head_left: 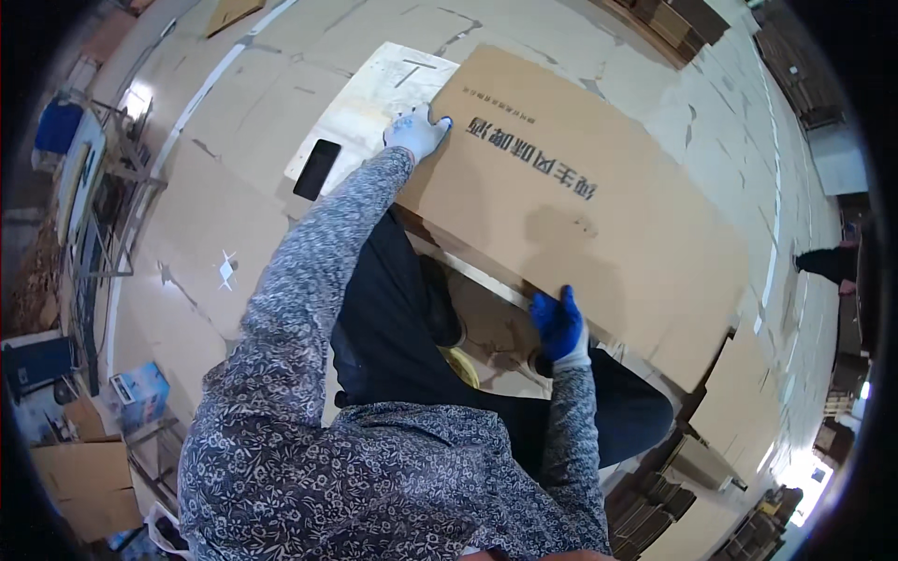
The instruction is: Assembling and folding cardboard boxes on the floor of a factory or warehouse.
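Observation:
A large flattened brown cardboard box [636,196] with dark print lies slantwise before me, over a white board [379,93]. At its left edge, my left hand [418,132] in a white glove with blue fingertips is closed, its fingers curled about the cardboard's edge. My right hand [558,325] is at the near edge of the box, blue glove palm showing and fingers apart. Whether its fingertips touch the cardboard is hard to tell. A black phone [317,169] rests on the white board beside my left forearm.
My bent legs [402,327] are under the near edge of the box. More flat cardboard [739,388] lies at the right, and stacked cardboard [650,514] at lower right. A metal rack [112,206] and an open carton [84,481] stand at the left. A person's dark-clothed limb [828,266] shows far right.

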Action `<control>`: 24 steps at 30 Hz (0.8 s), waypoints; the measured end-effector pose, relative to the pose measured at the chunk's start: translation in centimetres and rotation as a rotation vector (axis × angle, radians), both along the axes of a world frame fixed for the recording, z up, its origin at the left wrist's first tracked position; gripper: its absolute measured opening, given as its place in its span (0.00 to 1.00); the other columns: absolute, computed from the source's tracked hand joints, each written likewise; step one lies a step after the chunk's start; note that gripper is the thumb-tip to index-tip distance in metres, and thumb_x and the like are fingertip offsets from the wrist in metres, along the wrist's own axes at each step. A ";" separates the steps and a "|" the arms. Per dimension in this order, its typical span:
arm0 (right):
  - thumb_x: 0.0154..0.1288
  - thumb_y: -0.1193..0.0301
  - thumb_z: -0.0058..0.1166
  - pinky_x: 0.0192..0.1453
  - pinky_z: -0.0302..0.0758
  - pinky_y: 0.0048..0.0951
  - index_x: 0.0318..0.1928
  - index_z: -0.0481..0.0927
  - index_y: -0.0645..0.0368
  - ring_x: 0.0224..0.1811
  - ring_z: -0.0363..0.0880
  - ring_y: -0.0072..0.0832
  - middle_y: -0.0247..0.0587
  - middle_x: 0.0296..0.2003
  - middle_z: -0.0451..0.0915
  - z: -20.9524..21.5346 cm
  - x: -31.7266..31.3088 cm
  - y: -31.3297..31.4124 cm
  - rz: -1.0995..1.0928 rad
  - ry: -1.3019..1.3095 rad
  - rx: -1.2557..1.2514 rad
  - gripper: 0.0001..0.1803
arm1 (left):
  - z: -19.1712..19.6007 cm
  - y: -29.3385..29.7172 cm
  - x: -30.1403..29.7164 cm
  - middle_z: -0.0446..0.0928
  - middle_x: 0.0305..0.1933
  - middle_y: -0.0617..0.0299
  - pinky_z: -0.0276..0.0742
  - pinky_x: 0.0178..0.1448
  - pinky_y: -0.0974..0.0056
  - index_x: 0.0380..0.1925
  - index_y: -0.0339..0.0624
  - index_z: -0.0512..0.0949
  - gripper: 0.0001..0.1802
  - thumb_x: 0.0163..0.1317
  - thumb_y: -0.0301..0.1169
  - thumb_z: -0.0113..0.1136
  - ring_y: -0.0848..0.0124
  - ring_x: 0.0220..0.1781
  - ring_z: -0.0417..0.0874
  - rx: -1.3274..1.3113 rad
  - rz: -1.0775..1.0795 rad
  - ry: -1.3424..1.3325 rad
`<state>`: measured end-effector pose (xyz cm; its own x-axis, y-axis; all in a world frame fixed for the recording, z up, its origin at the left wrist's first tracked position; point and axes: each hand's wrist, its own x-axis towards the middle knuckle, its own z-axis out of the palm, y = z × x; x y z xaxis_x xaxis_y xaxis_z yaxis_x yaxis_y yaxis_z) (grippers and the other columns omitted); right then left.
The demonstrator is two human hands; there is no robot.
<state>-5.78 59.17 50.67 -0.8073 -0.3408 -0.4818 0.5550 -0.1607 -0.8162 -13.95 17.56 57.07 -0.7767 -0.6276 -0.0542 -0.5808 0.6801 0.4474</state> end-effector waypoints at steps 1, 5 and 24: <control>0.72 0.52 0.54 0.53 0.80 0.35 0.60 0.74 0.58 0.46 0.83 0.36 0.45 0.48 0.83 1.9 -0.6 0.1 -0.072 -0.448 -0.243 0.26 | 1.1 0.4 -0.2 0.78 0.55 0.46 0.72 0.64 0.56 0.66 0.40 0.66 0.42 0.60 0.58 0.60 0.57 0.61 0.79 -0.150 0.031 -0.100; 0.70 0.49 0.54 0.52 0.79 0.33 0.58 0.75 0.57 0.45 0.82 0.35 0.42 0.48 0.83 5.1 -1.9 0.3 -0.068 -0.597 -0.149 0.28 | 3.3 2.1 -2.1 0.74 0.62 0.43 0.70 0.67 0.52 0.69 0.37 0.61 0.45 0.62 0.58 0.58 0.55 0.65 0.76 -0.037 0.073 -0.158; 0.65 0.36 0.52 0.45 0.80 0.38 0.52 0.77 0.57 0.38 0.83 0.33 0.42 0.40 0.83 2.8 -1.5 -2.3 0.092 -0.622 0.084 0.36 | -1.7 -4.4 -3.4 0.78 0.56 0.38 0.73 0.62 0.49 0.56 0.37 0.77 0.44 0.58 0.68 0.55 0.47 0.60 0.79 0.012 -0.142 -0.366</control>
